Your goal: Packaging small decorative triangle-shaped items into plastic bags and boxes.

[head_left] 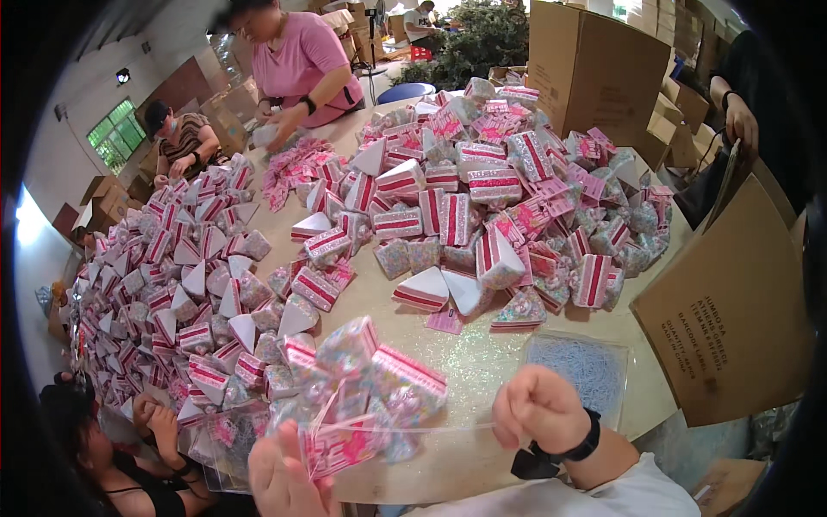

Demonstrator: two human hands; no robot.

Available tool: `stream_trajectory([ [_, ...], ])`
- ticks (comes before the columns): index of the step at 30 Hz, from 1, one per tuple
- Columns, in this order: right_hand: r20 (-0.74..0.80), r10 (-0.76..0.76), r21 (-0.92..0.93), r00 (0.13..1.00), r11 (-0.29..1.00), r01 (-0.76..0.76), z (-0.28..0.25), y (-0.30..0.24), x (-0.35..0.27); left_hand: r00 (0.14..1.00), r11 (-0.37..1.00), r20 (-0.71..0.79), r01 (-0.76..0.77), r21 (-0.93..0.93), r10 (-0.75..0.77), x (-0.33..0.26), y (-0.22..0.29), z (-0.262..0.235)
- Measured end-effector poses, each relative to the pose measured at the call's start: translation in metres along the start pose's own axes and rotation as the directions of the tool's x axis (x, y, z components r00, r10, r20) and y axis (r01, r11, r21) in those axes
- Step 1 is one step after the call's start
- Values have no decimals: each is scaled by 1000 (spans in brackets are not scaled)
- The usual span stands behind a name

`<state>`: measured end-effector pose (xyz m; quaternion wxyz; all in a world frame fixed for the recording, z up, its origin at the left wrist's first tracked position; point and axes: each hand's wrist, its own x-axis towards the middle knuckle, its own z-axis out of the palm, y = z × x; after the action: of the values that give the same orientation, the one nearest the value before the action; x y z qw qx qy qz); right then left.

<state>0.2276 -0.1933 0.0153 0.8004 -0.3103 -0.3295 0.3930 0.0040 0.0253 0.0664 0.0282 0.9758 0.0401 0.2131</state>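
My left hand (284, 474) is closed round a pink printed card tag (343, 445) at the front of the table. From the tag a thin pale strand (431, 427) runs taut to my right hand (543, 409), whose fingers are pinched on its end. Right behind the tag lie several glittery cake-slice ornaments (409, 376), white and pink with red bands. Whether the strand passes through one of them I cannot make out. A clear tray (622, 379) of light blue thin strands sits beyond my right hand.
A large heap of cake-slice ornaments (482, 185) with pink tags covers the table's (465, 470) far middle; another heap (172, 284) fills the left. An open carton (732, 302) stands at the right, another (594, 73) behind. Co-workers (301, 60) are round the table.
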Motion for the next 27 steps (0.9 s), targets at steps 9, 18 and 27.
stream_trajectory([
  [9,352,141,-247,925,967,-54,21,23,2,850,928,451,-356,109,273,49,15,-39],
  [18,335,172,-351,926,935,-47,21,24,10,770,886,596,-417,201,228,77,30,-41],
  [27,358,211,-451,910,892,-30,21,49,-6,533,996,843,1,-90,75,64,16,-17],
])
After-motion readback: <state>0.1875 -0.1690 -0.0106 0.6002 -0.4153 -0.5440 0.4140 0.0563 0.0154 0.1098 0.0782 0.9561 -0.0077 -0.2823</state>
